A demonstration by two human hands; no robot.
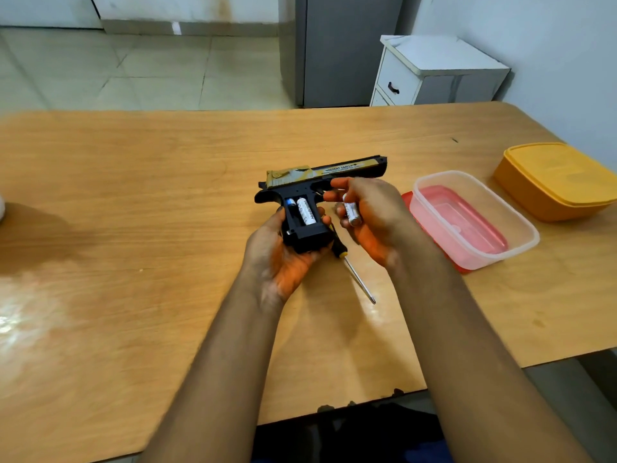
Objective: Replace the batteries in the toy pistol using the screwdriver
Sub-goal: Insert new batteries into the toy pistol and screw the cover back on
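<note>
Toy pistol (314, 192) grip cupped in left hand (280, 252), right hand (370, 218) pinching battery (351, 212)

Place: we take this for a room in a home, not a workshop or lab.
Landmark: a wooden table (167, 195) with rounded corners fills most of our view.
Floor: beyond the table's far edge we see pale glossy floor tiles (133, 68).
Storage: past the table's far right corner stands a small white drawer cabinet (434, 71) with a dark handle, against a plain white wall (551, 61).
Appliance: left of that cabinet rises a tall grey unit (340, 48); we cannot tell whether it is a fridge.
Household ware: on the table's right end sit a clear plastic food container (474, 218) and an orange lidded box (557, 182).
</note>
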